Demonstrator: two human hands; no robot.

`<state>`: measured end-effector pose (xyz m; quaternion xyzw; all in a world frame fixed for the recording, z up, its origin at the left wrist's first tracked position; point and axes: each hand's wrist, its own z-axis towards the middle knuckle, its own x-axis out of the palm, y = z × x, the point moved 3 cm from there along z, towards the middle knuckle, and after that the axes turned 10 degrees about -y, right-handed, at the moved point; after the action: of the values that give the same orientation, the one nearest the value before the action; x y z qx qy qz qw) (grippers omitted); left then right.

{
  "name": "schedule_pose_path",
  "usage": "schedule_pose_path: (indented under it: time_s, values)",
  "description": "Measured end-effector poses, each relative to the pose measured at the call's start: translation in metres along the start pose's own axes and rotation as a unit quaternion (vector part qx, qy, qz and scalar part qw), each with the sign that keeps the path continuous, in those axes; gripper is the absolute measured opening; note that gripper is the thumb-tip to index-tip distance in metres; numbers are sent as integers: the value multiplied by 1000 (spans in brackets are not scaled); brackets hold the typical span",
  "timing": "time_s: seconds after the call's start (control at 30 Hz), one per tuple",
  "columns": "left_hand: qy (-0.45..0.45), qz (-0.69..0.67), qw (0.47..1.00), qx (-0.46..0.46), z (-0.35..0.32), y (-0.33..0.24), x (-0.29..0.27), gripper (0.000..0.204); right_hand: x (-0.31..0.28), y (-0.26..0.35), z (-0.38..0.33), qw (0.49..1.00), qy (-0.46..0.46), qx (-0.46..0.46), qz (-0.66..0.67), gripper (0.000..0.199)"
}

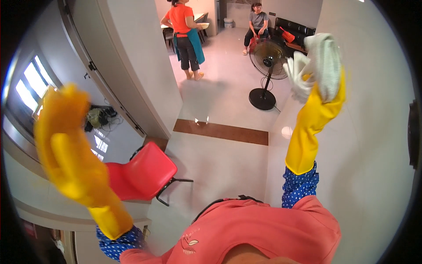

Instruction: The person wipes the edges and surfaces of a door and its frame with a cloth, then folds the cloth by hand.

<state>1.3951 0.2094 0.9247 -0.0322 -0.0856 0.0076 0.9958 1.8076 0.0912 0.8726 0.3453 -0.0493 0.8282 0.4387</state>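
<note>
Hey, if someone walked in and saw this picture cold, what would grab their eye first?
Two raised hands in yellow rubber gloves: the right hand clutches a white cloth against the pale wall, while the left hand hangs blurred and empty. Below them sits a red chair, and farther off a black standing fan.

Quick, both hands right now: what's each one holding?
Left hand: yellow glove, blurred, holds nothing visible; open or closed cannot be told.
Right hand: yellow glove, closed on a white cloth against the wall.

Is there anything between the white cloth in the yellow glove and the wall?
Nothing visible. The right hand in its yellow glove presses the white cloth up by the pale wall; whether it fully touches is unclear. The left hand is raised, blurred, holding nothing.
</note>
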Motion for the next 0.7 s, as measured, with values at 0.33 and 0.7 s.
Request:
schedule_pose_path:
  time_s: [0.33,0.7]
  values:
    - [130,-212,657,-712,-307,56,97,53,-39,-76,-197,876,311,367,25,60]
    - [-6,-340,442,-830,-285,45,187,59,4,-73,-207,745,454,484,68,65]
